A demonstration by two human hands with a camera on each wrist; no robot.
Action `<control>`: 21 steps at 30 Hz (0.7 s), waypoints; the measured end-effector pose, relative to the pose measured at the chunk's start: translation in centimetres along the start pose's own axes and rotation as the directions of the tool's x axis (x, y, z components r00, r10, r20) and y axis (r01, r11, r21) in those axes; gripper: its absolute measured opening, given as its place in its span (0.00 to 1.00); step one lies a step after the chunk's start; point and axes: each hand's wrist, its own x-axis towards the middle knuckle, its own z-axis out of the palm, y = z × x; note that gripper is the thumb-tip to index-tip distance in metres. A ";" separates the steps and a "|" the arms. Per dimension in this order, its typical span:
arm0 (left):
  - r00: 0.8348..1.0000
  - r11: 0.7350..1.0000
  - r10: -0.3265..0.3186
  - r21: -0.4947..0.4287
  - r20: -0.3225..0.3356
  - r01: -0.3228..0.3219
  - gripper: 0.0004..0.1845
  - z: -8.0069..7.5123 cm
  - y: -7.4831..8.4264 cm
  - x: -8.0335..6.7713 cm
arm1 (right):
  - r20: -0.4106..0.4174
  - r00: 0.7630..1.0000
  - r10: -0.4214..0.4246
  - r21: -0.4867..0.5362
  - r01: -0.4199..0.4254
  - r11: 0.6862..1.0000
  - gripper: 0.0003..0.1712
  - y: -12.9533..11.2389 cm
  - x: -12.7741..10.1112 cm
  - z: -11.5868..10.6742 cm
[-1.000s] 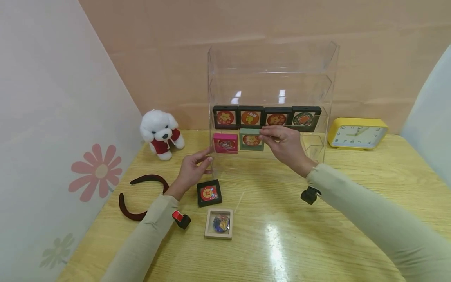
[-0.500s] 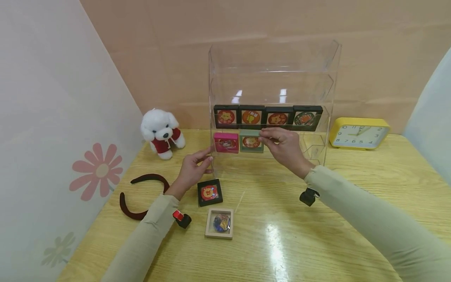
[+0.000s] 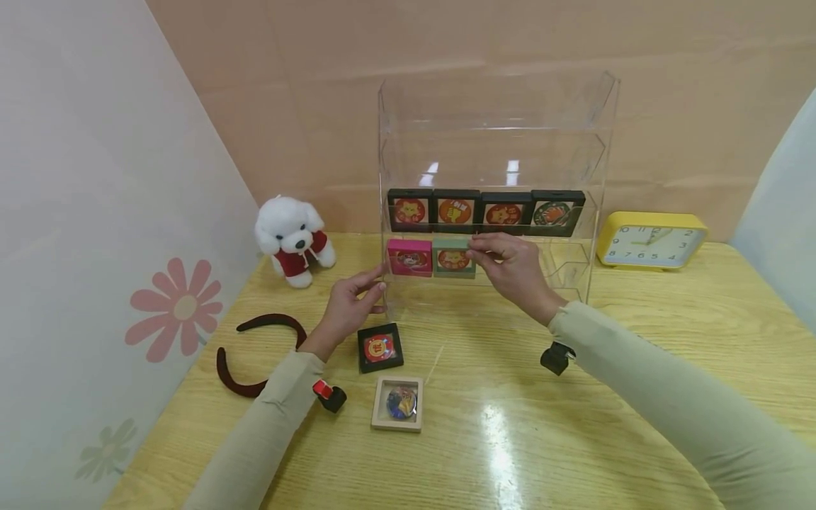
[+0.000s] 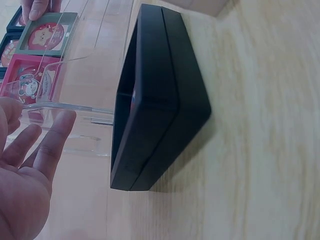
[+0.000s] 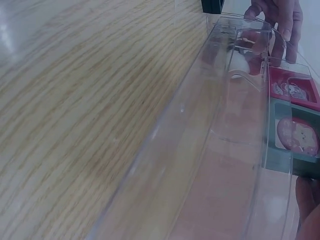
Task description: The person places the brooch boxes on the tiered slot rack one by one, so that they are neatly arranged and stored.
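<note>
My right hand [image 3: 513, 273] pinches the green frame [image 3: 454, 257] at its right edge, fingers clamped on it, so I can set it on the lowest shelf of the clear rack [image 3: 593, 142], in the middle of the head view. It stands almost upright, touching the pink frame [image 3: 409, 257] on its left, under the row of black frames [image 3: 484, 211]. Its face points toward me; it is nearly square, so I cannot tell a long axis. My left hand [image 3: 349, 306] has its fingers straight and apart, touching the rack's left front corner to steady it.
</note>
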 end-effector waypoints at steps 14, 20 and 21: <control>1.000 1.000 -0.019 -0.005 -0.003 0.019 0.20 0.1 0.3 0.0 | 0.025 0.999 0.027 -0.043 -0.026 0.999 0.08 0.1 -0.2 0.0; 1.000 1.000 -0.026 -0.001 -0.011 0.026 0.20 0.1 0.2 -0.1 | 0.020 0.999 0.028 -0.053 -0.027 0.998 0.08 0.2 -0.2 0.2; 1.000 1.000 -0.026 -0.001 -0.010 0.026 0.20 0.1 0.2 -0.1 | 0.018 0.999 0.030 -0.049 -0.029 0.998 0.08 0.1 -0.2 0.2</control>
